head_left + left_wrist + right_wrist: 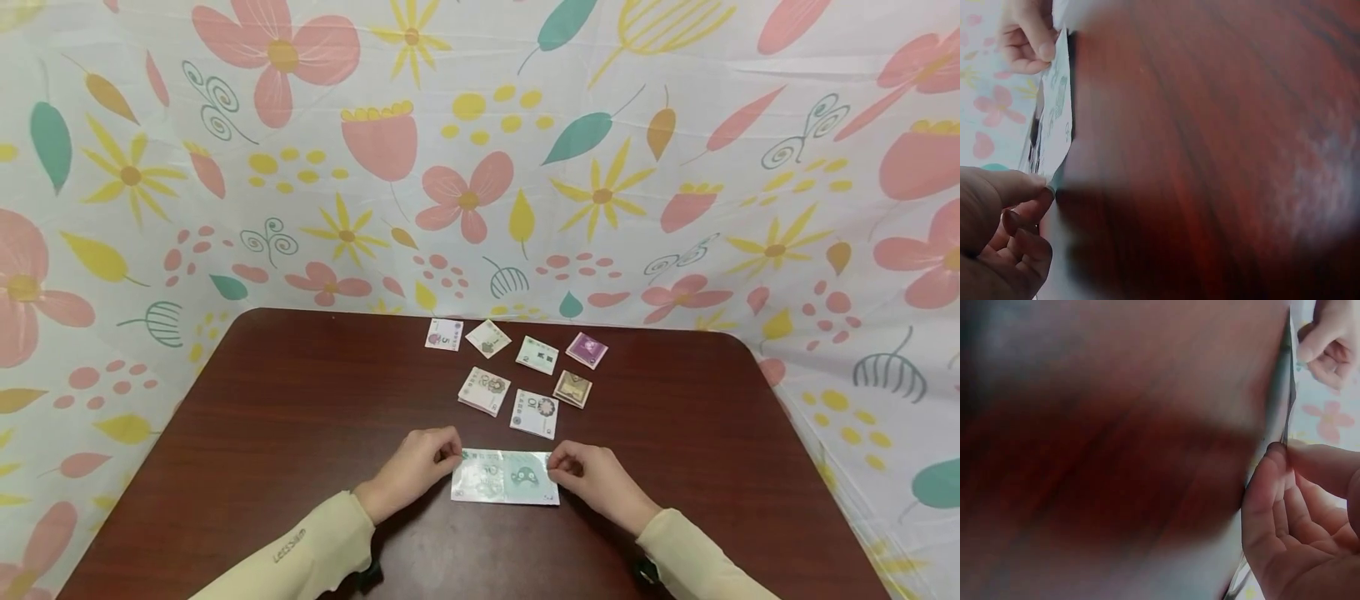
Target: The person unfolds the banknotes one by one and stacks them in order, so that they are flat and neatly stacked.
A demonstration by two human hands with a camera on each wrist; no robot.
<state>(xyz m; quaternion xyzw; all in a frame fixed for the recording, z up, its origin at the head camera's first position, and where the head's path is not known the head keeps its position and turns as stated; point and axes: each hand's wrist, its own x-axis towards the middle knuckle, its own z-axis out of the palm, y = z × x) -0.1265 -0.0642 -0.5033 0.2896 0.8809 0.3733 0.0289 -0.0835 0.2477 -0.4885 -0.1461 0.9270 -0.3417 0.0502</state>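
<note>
A pale green and white banknote (504, 478) is stretched out flat near the front of the table, a crease running down its middle. My left hand (417, 463) pinches its left end between thumb and fingertips, near the top corner. At the opposite end, my right hand (600, 478) pinches the upper right corner. In the left wrist view the banknote (1058, 115) appears nearly edge-on over the wood, spanning both hands. The right wrist view shows thumb and forefinger of the right hand (1300, 512) meeting at the paper's edge.
Beyond the banknote lie several folded notes: a white one marked 10 (535, 414), one marked 20 (484, 391), a brown one (573, 389), a purple one (587, 350) and a pink-and-white one marked 5 (444, 334). Flowered cloth (465, 108) rises behind the dark wooden table (300, 400).
</note>
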